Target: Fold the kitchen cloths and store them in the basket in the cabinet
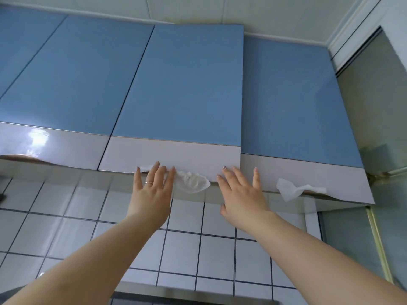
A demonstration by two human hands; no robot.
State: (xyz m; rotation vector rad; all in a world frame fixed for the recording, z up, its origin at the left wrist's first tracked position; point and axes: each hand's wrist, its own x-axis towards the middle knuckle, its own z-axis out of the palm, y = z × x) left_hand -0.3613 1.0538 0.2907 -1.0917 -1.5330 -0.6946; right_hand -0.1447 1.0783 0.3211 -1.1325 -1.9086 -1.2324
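Both hands flat and holding nothing: left hand (152,190) and right hand (240,192) at the cabinet door (176,89) bottom edge. Door looks stiff and slick, so I'd hook under that lower edge.

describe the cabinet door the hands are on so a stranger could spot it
Look up at the row of blue wall cabinets above the white tiles. The cabinet door is the one with both hands at its pale lower band. Unlike its neighbours it stands slightly proud of the row, with crumpled white tissue under its bottom edge.
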